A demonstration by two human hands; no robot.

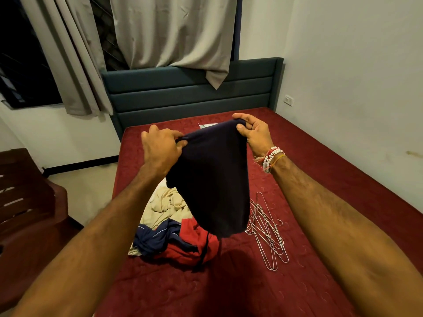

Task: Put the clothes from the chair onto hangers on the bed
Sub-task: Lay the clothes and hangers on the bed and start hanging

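Left hand (pixel 160 148) and right hand (pixel 255 133) fingers (pixel 239 116) pinch dark garment (pixel 212 179) above red bed (pixel 320 170).

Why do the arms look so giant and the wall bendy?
Head view: its wide-angle lens stretches whatever is near the edges, so the forearms swell and the wall bows; the garment, pinched by the left hand and right hand, is too dark to show detail; the hangers look sharp.

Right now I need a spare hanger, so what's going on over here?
A person holds a dark garment up over the bed, the left hand and right hand each gripping its top edge. Below it a pile of clothes lies on the bed, with wire hangers beside it. No garment in view is on a hanger yet.
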